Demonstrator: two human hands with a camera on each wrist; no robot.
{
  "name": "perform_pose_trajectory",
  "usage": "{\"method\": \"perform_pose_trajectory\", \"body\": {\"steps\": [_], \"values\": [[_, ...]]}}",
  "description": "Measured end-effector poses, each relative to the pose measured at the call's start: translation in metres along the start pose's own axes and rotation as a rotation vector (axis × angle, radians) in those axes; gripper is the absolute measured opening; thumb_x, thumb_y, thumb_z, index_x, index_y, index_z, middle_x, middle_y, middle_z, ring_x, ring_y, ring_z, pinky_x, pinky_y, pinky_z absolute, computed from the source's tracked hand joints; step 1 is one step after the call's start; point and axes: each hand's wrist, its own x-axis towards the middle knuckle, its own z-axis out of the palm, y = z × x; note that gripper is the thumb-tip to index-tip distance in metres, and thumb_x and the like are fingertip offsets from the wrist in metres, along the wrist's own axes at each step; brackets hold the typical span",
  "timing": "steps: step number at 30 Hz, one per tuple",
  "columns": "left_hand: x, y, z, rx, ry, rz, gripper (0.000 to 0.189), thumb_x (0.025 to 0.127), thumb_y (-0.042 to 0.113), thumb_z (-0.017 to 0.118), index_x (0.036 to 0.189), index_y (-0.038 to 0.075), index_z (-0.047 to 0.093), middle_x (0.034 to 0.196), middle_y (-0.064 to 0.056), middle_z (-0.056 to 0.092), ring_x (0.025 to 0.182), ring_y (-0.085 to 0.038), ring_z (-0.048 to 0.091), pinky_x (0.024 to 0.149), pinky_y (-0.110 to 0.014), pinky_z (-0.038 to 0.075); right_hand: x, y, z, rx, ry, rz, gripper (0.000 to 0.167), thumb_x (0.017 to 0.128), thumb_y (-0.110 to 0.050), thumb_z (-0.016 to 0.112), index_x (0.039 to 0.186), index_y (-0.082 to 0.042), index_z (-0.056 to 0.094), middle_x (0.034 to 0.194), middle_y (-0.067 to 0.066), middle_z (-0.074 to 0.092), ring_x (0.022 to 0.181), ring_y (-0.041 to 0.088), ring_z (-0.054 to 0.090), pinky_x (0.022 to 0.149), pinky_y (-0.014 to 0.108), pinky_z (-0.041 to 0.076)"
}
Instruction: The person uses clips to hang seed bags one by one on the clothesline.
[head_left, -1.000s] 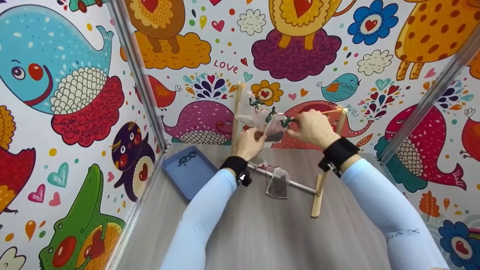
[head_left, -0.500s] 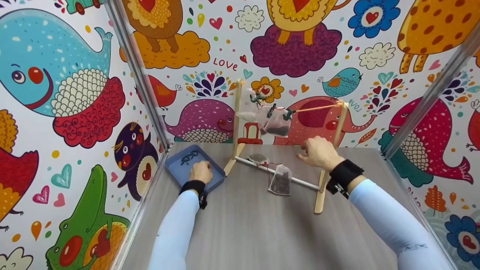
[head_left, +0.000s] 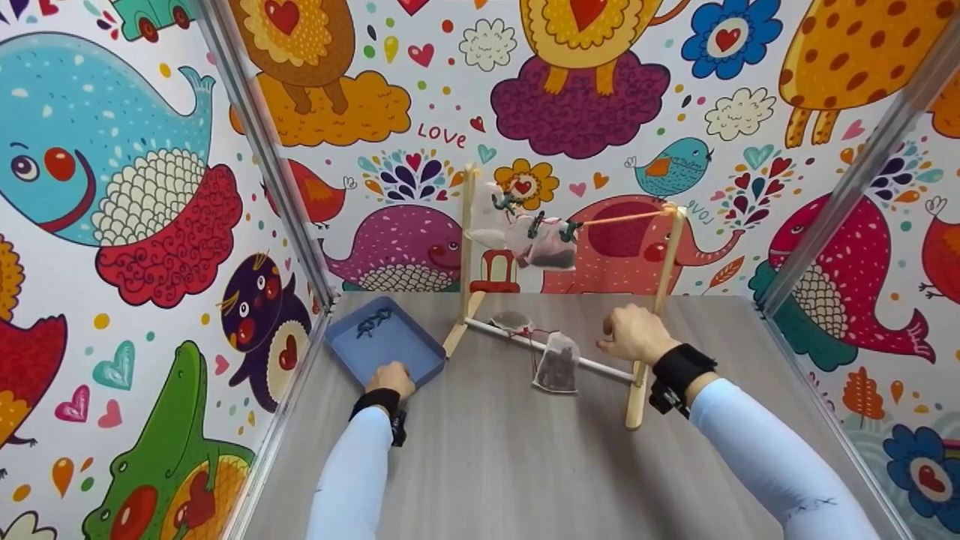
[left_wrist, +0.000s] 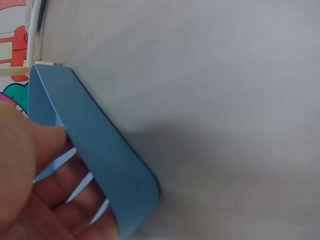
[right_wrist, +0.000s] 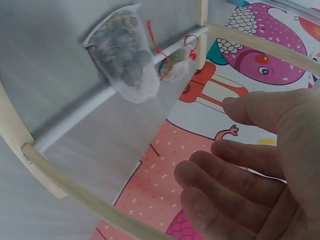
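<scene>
My left hand (head_left: 391, 379) is at the near edge of a blue tray (head_left: 431, 360). In the left wrist view its loosely curled fingers (left_wrist: 65, 182) reach behind the tray wall, which hides their tips. My right hand (head_left: 636, 332) hovers beside the rack's right post (head_left: 671, 262), its fingers bent and nothing between them in the right wrist view. Above, small mesh sachets (head_left: 551, 255) hang from an orange cord (head_left: 626, 218), held by dark green clips (head_left: 537, 224). Below, a filled sachet (head_left: 558, 365) and a second sachet (head_left: 511, 321) with red strings lie by the white crossbar (head_left: 600, 367).
Several dark green clips (head_left: 373, 322) lie in the far part of the tray. The wooden rack has flat feet (head_left: 636, 405) on the grey table (head_left: 510, 465). Patterned walls (head_left: 420, 247) with metal corner strips (head_left: 274, 150) enclose the back and both sides.
My left hand has left the hanging sachets and moved down left to the tray's near edge. My right hand has let go of the clip on the cord and dropped lower.
</scene>
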Motion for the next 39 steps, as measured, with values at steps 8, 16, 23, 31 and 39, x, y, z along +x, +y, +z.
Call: {"method": "perform_pose_trajectory", "body": {"steps": [8, 16, 23, 31, 39], "values": [[0.038, -0.034, 0.046, 0.047, -0.170, 0.133, 0.028, 0.101, 0.015, 0.065, 0.118, 0.005, 0.085, 0.118, -0.016, 0.084, 0.095, -0.028, 0.077, 0.082, -0.044, 0.064, 0.000, 0.007, 0.012, 0.000, 0.002, -0.021, 0.027, 0.092, -0.027, 0.086, 0.098, 0.000, 0.083, 0.091, 0.015, 0.083, 0.084, 0.034, 0.076, 0.079, 0.055, 0.068], [-0.018, 0.013, 0.026, 0.008, -0.306, 0.201, 0.032, 0.101, 0.009, 0.058, 0.120, -0.006, 0.079, 0.117, -0.021, 0.081, 0.100, -0.031, 0.076, 0.089, -0.043, 0.065, 0.001, 0.005, 0.022, 0.011, -0.004, -0.031, 0.023, 0.092, -0.023, 0.085, 0.096, 0.000, 0.084, 0.089, 0.015, 0.083, 0.083, 0.035, 0.077, 0.078, 0.055, 0.067], [-0.036, 0.027, 0.013, 0.020, -0.236, 0.147, 0.027, 0.097, 0.008, 0.069, 0.072, 0.012, 0.063, 0.071, 0.001, 0.058, 0.064, -0.016, 0.050, 0.060, -0.031, 0.041, 0.003, -0.001, 0.031, 0.006, -0.010, -0.037, 0.025, 0.088, -0.024, 0.085, 0.095, -0.001, 0.084, 0.091, 0.016, 0.083, 0.085, 0.038, 0.078, 0.077, 0.058, 0.066], [0.004, -0.013, 0.009, 0.143, 0.107, 0.044, 0.066, 0.099, 0.014, 0.076, 0.158, -0.005, 0.055, 0.173, -0.032, 0.043, 0.155, -0.059, 0.045, 0.113, -0.077, 0.053, -0.001, -0.004, 0.033, 0.013, -0.047, -0.017, 0.019, 0.088, -0.022, 0.085, 0.092, -0.003, 0.083, 0.090, 0.014, 0.083, 0.082, 0.034, 0.076, 0.076, 0.055, 0.066], [0.015, -0.040, 0.009, 0.149, -0.114, -0.011, 0.084, 0.106, 0.025, 0.062, 0.171, -0.013, 0.023, 0.183, -0.039, 0.014, 0.163, -0.068, 0.025, 0.127, -0.082, 0.035, -0.006, -0.006, 0.042, 0.010, -0.088, -0.037, 0.022, 0.086, -0.022, 0.089, 0.095, -0.002, 0.084, 0.086, 0.010, 0.081, 0.075, 0.024, 0.071, 0.072, 0.048, 0.064]]}}
